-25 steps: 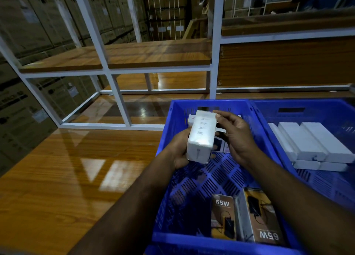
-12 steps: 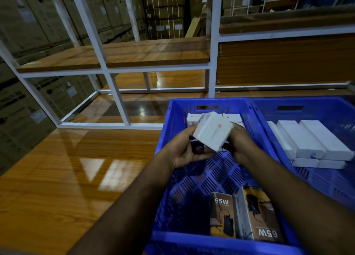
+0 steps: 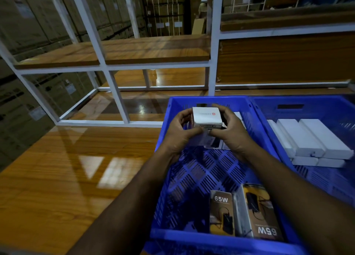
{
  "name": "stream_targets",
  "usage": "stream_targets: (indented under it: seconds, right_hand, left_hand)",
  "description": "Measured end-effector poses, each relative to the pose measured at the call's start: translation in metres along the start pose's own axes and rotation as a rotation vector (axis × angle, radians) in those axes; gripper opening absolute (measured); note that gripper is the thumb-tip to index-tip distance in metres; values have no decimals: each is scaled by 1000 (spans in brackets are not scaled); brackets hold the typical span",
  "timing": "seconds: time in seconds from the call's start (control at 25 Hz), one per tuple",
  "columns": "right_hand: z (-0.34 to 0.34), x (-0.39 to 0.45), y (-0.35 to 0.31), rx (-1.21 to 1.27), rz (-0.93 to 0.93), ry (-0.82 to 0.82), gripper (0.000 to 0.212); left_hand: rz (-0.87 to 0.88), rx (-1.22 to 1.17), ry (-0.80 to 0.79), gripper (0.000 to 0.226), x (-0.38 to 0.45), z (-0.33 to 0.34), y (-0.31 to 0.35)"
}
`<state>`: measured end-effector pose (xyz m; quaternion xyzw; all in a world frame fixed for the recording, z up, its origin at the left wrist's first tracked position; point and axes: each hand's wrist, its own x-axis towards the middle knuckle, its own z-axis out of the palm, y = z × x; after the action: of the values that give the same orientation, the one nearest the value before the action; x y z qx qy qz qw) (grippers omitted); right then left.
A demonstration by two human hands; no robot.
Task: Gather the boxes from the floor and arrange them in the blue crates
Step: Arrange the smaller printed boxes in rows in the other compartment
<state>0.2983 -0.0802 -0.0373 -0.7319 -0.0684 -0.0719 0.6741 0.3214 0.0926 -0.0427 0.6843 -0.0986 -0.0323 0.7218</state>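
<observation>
Head view: both hands [image 3: 180, 134] [image 3: 230, 133] grip smooth white cardboard box [image 3: 206, 116] over perforated blue crate [image 3: 203, 170].

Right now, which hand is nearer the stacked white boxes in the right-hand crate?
Right. The right hand is closer to the stacked white boxes; the left hand sits further left, beyond the held white box.

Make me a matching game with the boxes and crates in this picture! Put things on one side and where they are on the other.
Things:
1. small white box
2. 65W boxes
3. long white boxes
4. wooden shelf

Places:
A. near end of the left crate
B. behind the crates, in the white rack
C. held between the left hand and right hand
D. stacked in the right crate

Pairs: 1-C, 2-A, 3-D, 4-B
</observation>
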Motion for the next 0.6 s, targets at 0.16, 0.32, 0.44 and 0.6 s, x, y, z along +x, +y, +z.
stream_targets:
  seconds: [0.16, 0.32, 0.44, 0.6]
  right_hand:
    - [4, -3, 0, -70, -57, -20, 66]
    - [4, -3, -2, -32, -30, 10, 64]
    - [3, -1, -4, 212, 146, 109, 57]
    - [-2, 3, -2, 331, 297, 157, 40]
  left_hand:
    - [26, 28, 4, 66, -1, -1, 1]
    - [-30, 15, -2, 63, 1, -3, 2]
    - [-138, -119, -10, 52, -6, 0, 10]
    - [-229, -213, -23, 45, -9, 1, 16]
